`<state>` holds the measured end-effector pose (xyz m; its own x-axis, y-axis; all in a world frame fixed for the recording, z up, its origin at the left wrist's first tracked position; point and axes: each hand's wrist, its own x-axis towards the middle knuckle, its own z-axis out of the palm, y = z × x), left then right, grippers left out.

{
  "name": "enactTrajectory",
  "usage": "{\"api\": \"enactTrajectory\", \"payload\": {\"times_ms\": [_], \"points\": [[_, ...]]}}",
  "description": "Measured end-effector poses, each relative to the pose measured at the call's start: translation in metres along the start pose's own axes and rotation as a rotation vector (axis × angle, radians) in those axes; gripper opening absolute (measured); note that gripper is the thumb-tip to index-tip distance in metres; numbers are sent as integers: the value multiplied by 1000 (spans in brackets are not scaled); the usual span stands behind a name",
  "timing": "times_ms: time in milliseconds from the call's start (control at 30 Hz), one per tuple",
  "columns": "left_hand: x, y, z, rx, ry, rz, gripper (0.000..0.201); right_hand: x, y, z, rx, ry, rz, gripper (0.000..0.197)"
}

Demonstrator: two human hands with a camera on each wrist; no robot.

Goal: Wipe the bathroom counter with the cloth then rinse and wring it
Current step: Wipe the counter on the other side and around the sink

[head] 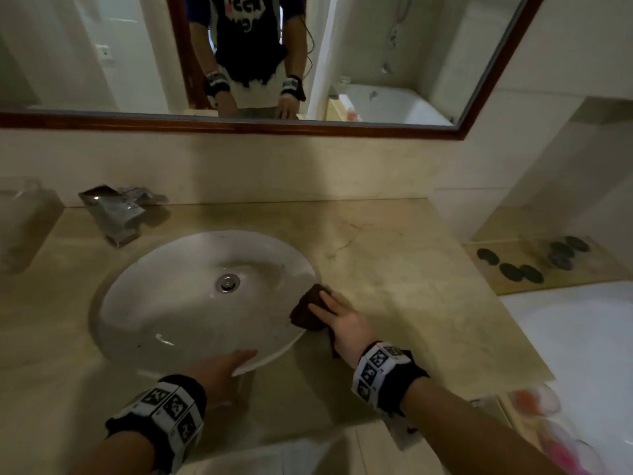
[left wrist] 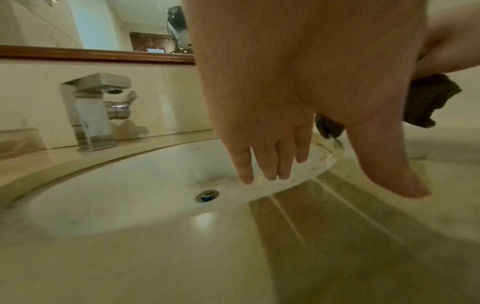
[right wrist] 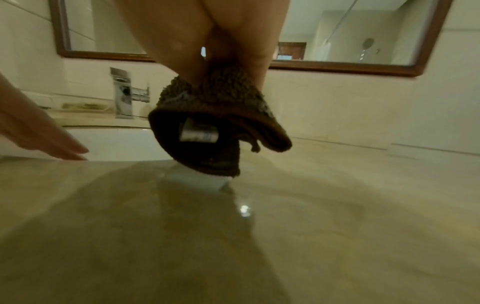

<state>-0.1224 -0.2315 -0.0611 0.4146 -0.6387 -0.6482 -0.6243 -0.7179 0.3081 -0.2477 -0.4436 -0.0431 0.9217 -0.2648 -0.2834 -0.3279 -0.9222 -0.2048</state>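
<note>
Right hand (head: 346, 325) has the brown cloth (head: 306, 311) bunched under its fingers on the counter (head: 394, 269) at the sink's (head: 164, 303) right rim — left hand (head: 219, 371) flat, fingers straight, holding nothing, at the sink's near rim.

A wood-framed mirror (head: 342, 130) hangs on the pale tiled wall (head: 239, 166), reflecting a white bathtub (head: 387, 104). Below the mirror stands a chrome tap (head: 114, 214). The light is dim and yellowish.
</note>
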Motion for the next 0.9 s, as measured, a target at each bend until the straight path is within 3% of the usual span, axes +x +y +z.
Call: {"api": "enactTrajectory", "payload": {"times_ms": [100,200,400,567,667,767,900], "points": [[13,33,-3,-15,21,78,85,-20,45,-12,120,117,89,65],[25,63,-4,-9,84,121,80,-46,98,-25,93,160,275,66],[39,108,4,-6,111,80,75,-102,204,-32,106,162,648,68],[48,113,-1,-151,254,5,57,-128,260,-28,232,213,904,69],[54,114,0,-190,303,-12,50,-129,266,-20,211,14,897,92],[56,118,4,-155,316,-48,51,-117,239,1,-2,-165,868,101],[54,113,10,-158,302,-63,50,-107,186,21,-203,-181,730,111]]}}
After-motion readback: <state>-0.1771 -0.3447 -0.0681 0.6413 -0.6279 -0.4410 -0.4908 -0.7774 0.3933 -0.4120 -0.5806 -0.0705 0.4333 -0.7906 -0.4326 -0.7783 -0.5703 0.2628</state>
